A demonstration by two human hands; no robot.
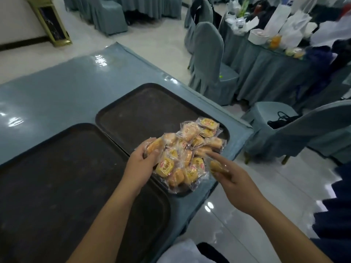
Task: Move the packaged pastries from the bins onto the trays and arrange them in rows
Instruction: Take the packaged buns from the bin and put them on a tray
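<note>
A loose heap of several packaged pastries (187, 149), yellow buns in clear wrappers, lies on the near right corner of the right dark tray (140, 112). My left hand (141, 160) grips one pastry (154, 145) at the heap's left edge. At the heap's right edge my right hand (230, 172) holds another wrapped pastry (216, 166). The left dark tray (57, 177) beside it is bare. No bin is in view.
Both trays sit on a blue-grey covered table (57, 88) whose right edge runs beside my right arm. Covered chairs (209, 59) and a cluttered table with white bags (284, 35) stand beyond on the right. Glossy white floor lies below.
</note>
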